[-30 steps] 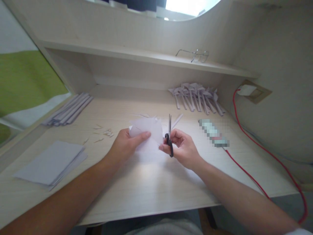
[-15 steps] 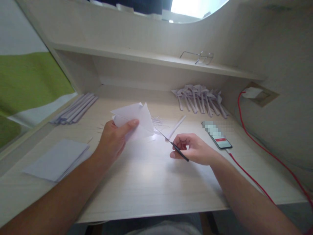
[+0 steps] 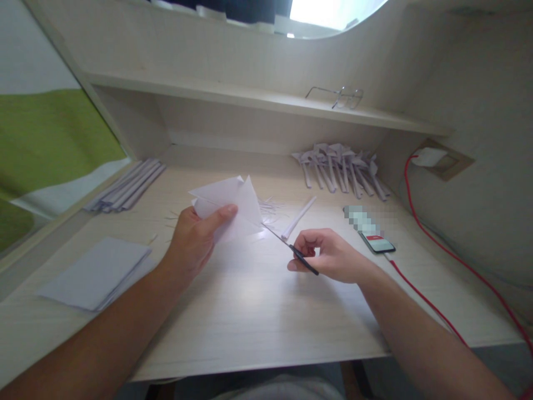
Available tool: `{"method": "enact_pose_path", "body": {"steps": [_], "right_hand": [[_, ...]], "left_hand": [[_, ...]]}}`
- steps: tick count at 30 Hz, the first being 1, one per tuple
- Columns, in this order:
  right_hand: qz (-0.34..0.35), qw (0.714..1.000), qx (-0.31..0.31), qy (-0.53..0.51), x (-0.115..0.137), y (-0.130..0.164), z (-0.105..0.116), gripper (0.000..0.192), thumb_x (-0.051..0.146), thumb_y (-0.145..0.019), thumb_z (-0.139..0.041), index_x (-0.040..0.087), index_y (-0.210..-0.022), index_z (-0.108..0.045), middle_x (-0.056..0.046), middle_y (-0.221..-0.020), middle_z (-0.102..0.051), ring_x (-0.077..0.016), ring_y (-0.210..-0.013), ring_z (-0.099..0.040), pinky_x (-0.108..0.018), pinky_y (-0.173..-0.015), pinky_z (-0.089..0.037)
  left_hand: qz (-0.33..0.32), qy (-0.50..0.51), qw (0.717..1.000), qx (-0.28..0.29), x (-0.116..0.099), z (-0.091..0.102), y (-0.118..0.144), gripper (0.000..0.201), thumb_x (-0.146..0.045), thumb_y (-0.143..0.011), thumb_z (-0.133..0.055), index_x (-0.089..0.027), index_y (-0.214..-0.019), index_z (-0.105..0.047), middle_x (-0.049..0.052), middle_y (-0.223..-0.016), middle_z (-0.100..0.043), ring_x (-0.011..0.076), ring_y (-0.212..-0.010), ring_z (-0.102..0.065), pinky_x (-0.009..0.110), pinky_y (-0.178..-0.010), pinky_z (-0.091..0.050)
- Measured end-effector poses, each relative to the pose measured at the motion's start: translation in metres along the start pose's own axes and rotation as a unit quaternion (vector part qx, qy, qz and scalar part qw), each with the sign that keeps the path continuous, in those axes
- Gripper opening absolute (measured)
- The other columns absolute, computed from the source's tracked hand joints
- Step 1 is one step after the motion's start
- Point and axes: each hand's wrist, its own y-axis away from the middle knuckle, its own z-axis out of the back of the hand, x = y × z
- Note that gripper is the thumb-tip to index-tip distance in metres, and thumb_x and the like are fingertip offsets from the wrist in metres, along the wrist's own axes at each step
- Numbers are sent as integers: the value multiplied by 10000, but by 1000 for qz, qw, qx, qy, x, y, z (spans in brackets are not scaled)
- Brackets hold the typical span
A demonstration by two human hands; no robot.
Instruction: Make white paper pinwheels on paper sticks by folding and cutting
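1. Up off the desk (image 3: 258, 311), the folded paper (image 3: 233, 203) sits pinched in the left hand (image 3: 195, 239), corner offered for cutting.
2. Right hand (image 3: 333, 256) fingers grip the scissors (image 3: 291, 248), blades meeting that corner.

A pale wooden desk (image 3: 258, 311) stands under a shelf (image 3: 250, 100); bright window (image 3: 328, 11) above the shelf.

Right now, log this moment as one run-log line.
left hand: holds folded white paper raised | right hand: holds scissors, tips at paper edge | desk: paper stack, phone
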Motion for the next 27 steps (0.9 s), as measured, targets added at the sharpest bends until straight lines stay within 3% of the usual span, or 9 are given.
{"method": "enact_pose_path", "body": {"steps": [27], "right_hand": [[-1,1000,-8,1,0,0,-1,393,471,-713,-891,188,-685,-619,50,-619,-519,-104,-573,-426,-253,-525,-322]], "left_hand": [[-3,2,1000,6,1,1,0,315,-350,-669,-895,-195,-916,-774,34,-939,-792,226,-827,-713,287,-758,-574]]}}
